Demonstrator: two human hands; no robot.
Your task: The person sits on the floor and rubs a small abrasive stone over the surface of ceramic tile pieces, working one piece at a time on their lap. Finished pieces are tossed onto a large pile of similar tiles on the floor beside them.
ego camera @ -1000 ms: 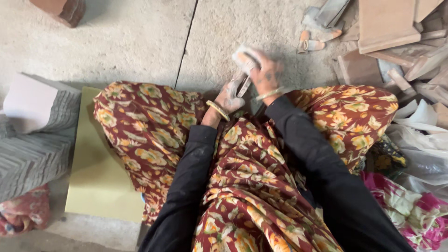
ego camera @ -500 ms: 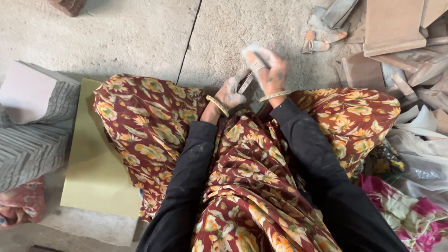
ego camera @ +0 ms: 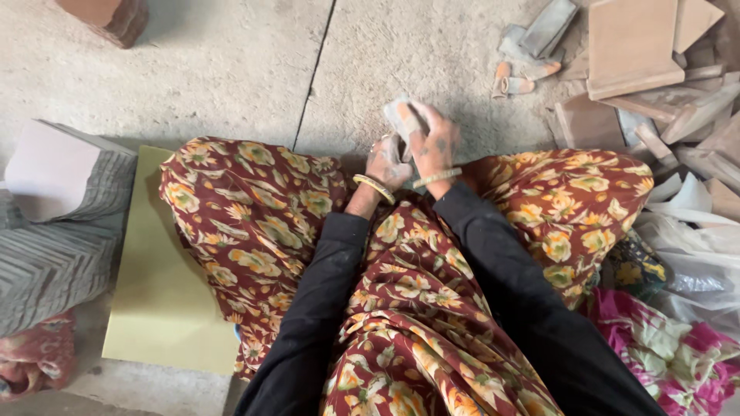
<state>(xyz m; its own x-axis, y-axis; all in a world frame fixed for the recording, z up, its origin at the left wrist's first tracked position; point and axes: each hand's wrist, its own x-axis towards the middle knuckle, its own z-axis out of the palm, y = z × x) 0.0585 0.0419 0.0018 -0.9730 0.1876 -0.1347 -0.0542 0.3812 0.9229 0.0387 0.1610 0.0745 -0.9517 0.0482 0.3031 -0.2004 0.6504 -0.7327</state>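
My right hand (ego camera: pixel 433 146) is closed around a small grey block (ego camera: pixel 402 117), fingers wrapped over its top, and my left hand (ego camera: pixel 388 163) is curled tight against it from below, pinching what may be a thin tool, though I cannot tell what it is or whether it grips the block too. The block sits just past my knees at 12 o'clock, held above the concrete floor (ego camera: pixel 231 69). Compared with half a second ago, my hands have drawn closer together and the block has tipped so that less of its pale face shows; I judge that I am turning it to work another side rather than setting it down. Around my lap, the floral skirt (ego camera: pixel 254 208) spreads to both sides, and each wrist carries a gold bangle (ego camera: pixel 374 187). At 9 o'clock a flat yellow-green board (ego camera: pixel 154 293) lies partly under the skirt, and beyond it a stack of ribbed grey slabs (ego camera: pixel 54 246). At 3 o'clock there are crumpled plastic bags (ego camera: pixel 694 246) and a pink flowered cloth (ego camera: pixel 663 354). Farther out at 1 to 2 o'clock lies a heap of brown tiles (ego camera: pixel 632 46) and broken pieces, with 2 small clay tubes (ego camera: pixel 509 81) near them. At 11 o'clock, far off, a red brick (ego camera: pixel 104 17) sits. Nothing stands between my hands and the block; the rubble is well apart.
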